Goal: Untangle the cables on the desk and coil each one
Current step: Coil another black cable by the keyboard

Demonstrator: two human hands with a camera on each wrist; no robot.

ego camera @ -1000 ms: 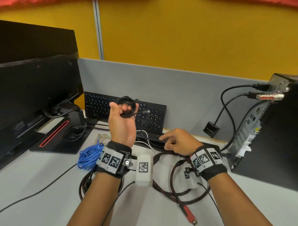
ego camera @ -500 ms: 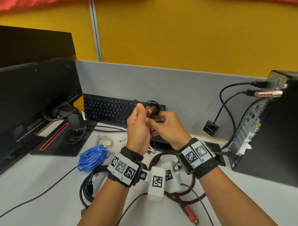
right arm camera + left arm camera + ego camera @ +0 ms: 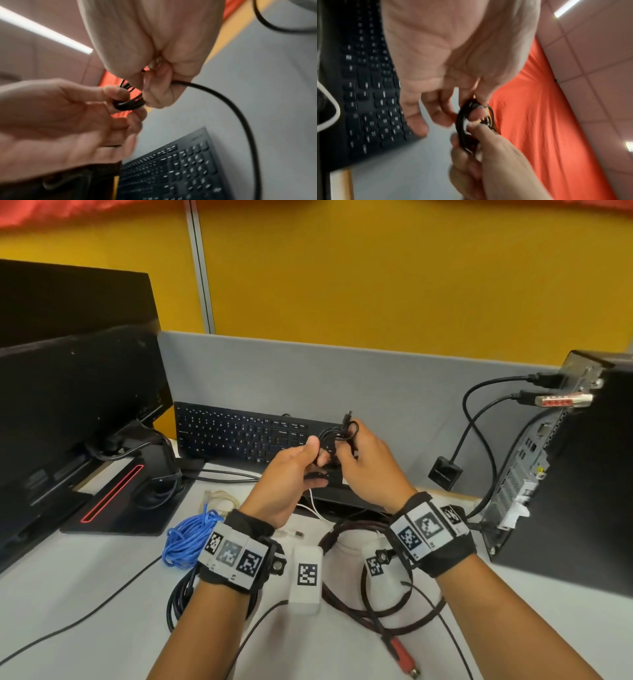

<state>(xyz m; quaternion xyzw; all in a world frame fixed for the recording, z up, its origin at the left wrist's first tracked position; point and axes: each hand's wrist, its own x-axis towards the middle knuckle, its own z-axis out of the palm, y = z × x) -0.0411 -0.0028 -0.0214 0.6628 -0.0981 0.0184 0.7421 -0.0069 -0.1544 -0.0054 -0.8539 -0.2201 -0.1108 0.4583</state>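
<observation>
A small coil of thin black cable (image 3: pixel 337 436) is held above the keyboard, one plug end sticking up. My left hand (image 3: pixel 317 462) pinches its left side and my right hand (image 3: pixel 344 451) grips its right side. In the left wrist view, thumb and fingertips pinch the coil (image 3: pixel 464 121). The right wrist view shows the coil (image 3: pixel 128 104) between both hands, blurred. On the desk lie a blue cable bundle (image 3: pixel 186 537), a beige cable (image 3: pixel 222 498), a dark braided cable (image 3: pixel 346 529) with a red plug (image 3: pixel 402 657), and a black coil (image 3: pixel 176 601) partly hidden under my left wrist.
A black keyboard (image 3: pixel 239 436) leans on the grey partition (image 3: pixel 342 378). A monitor on its stand (image 3: pixel 78 405) fills the left. A computer tower (image 3: pixel 575 474) with plugged-in black cables stands at the right. A thin black wire (image 3: pixel 85 616) crosses the front left desk.
My right hand rose from the desk and took hold of the coil, which my left hand held alone. Both hands moved right with it, and the loops now lie flatter.
</observation>
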